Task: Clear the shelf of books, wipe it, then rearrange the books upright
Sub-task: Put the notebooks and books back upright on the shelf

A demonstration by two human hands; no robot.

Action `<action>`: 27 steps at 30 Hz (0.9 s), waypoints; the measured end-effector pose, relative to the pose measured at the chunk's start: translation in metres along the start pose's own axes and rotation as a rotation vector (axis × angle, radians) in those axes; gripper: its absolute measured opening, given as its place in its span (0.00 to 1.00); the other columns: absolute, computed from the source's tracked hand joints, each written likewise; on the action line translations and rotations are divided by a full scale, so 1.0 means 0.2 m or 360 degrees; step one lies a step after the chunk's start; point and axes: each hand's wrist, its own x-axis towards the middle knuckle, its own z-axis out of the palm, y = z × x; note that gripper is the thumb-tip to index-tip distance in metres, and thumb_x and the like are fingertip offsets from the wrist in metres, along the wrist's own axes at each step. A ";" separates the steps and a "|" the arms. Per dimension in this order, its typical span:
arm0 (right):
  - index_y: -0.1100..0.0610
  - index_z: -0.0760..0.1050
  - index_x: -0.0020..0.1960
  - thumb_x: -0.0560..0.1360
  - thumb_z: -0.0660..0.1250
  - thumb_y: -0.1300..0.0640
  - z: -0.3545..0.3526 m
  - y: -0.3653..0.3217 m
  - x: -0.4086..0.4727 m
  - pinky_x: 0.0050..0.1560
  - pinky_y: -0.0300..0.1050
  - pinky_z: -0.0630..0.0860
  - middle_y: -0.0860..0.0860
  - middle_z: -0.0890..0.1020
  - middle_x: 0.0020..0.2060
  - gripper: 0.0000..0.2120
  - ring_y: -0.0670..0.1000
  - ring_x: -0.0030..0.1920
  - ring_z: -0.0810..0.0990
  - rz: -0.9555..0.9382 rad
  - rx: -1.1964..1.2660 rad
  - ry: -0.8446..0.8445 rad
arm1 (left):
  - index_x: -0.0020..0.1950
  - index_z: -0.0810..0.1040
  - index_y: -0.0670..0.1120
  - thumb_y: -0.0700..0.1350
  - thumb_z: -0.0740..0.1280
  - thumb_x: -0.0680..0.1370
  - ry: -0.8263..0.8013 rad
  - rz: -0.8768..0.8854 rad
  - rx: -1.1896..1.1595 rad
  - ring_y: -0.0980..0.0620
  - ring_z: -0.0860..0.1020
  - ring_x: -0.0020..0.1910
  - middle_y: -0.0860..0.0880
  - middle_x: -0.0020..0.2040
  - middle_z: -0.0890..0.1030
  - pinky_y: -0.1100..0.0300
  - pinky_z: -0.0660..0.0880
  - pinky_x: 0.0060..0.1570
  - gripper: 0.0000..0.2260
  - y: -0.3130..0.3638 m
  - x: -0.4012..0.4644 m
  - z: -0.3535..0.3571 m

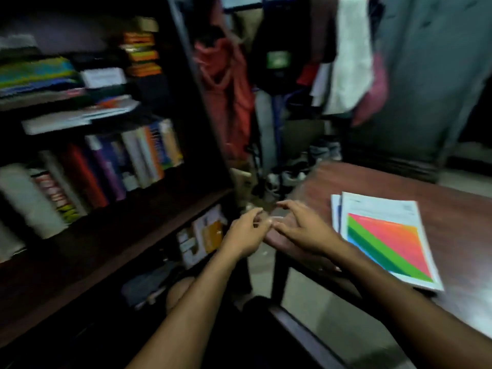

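A dark wooden bookshelf [149, 217] fills the left. Its middle shelf carries a row of upright books [111, 166]; the shelf above has flat stacks of books [80, 113]. On the brown table [452, 209] at right lies a book with a rainbow-striped cover [386, 241] on top of other papers. My left hand [246, 233] and my right hand [298, 227] hover side by side between shelf and table, over the table's near corner, fingers loosely curled and holding nothing. The frame is blurred.
Clothes hang at the back, an orange garment [226, 83] and a white cloth [351, 54]. Shoes [290, 177] lie on the floor behind the table. Packets and papers [202, 235] sit on the lowest shelf. My knee [181, 291] is below the hands.
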 end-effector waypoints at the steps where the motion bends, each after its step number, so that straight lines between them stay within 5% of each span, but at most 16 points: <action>1: 0.56 0.72 0.70 0.75 0.69 0.43 -0.10 0.12 -0.07 0.68 0.51 0.70 0.56 0.77 0.64 0.28 0.58 0.66 0.75 0.0105 -0.0118 0.0083 | 0.78 0.67 0.49 0.56 0.65 0.81 -0.0078 0.0032 0.0030 0.48 0.72 0.72 0.48 0.74 0.73 0.55 0.68 0.70 0.27 0.09 0.03 0.10; 5: 0.51 0.70 0.72 0.74 0.63 0.35 -0.40 0.44 -0.28 0.69 0.56 0.66 0.55 0.75 0.66 0.31 0.59 0.68 0.72 0.0550 -0.0635 0.0364 | 0.80 0.62 0.49 0.60 0.64 0.81 -0.0240 0.0116 0.0194 0.49 0.68 0.74 0.49 0.77 0.68 0.55 0.64 0.74 0.31 0.26 0.07 0.35; 9: 0.56 0.64 0.74 0.74 0.62 0.30 -0.54 0.69 -0.40 0.67 0.54 0.70 0.62 0.71 0.71 0.39 0.63 0.69 0.70 0.1175 -0.0645 0.0080 | 0.74 0.71 0.51 0.56 0.66 0.81 -0.0428 0.0143 -0.0032 0.57 0.76 0.63 0.56 0.67 0.78 0.62 0.70 0.63 0.22 0.38 0.03 0.53; 11: 0.58 0.63 0.75 0.75 0.61 0.31 -0.51 0.72 -0.41 0.67 0.53 0.69 0.64 0.70 0.71 0.39 0.64 0.70 0.68 0.1178 -0.0571 0.0066 | 0.65 0.76 0.56 0.59 0.66 0.78 -0.0401 0.0145 -0.0148 0.59 0.79 0.59 0.63 0.61 0.80 0.58 0.73 0.63 0.17 0.42 0.01 0.61; 15: 0.56 0.63 0.74 0.75 0.61 0.31 -0.43 0.68 -0.40 0.66 0.55 0.67 0.64 0.69 0.70 0.38 0.64 0.70 0.65 0.1169 -0.0583 0.0088 | 0.56 0.77 0.55 0.66 0.67 0.68 -0.0258 -0.0095 -0.0369 0.54 0.82 0.53 0.58 0.53 0.84 0.50 0.78 0.58 0.22 0.41 0.03 0.66; 20: 0.51 0.72 0.67 0.62 0.58 0.25 -0.35 0.65 -0.32 0.64 0.56 0.69 0.59 0.77 0.64 0.42 0.62 0.66 0.71 0.1016 -0.0392 0.0091 | 0.56 0.80 0.46 0.46 0.72 0.76 -0.0333 -0.0520 -0.0993 0.45 0.86 0.46 0.47 0.48 0.87 0.43 0.82 0.54 0.10 0.41 0.04 0.60; 24: 0.51 0.71 0.72 0.69 0.67 0.32 -0.28 0.55 -0.28 0.67 0.52 0.69 0.60 0.75 0.67 0.37 0.62 0.67 0.69 0.0947 -0.0216 0.0137 | 0.68 0.66 0.49 0.39 0.67 0.81 -0.0332 -0.0559 -0.1176 0.44 0.86 0.45 0.43 0.55 0.84 0.46 0.84 0.45 0.18 0.36 0.03 0.55; 27: 0.54 0.74 0.71 0.72 0.73 0.41 -0.26 0.48 -0.25 0.69 0.51 0.69 0.58 0.77 0.67 0.31 0.60 0.67 0.73 0.0852 0.0033 0.0205 | 0.66 0.67 0.46 0.37 0.67 0.81 -0.0196 -0.0447 -0.1206 0.45 0.86 0.44 0.42 0.54 0.84 0.51 0.84 0.39 0.16 0.32 0.00 0.47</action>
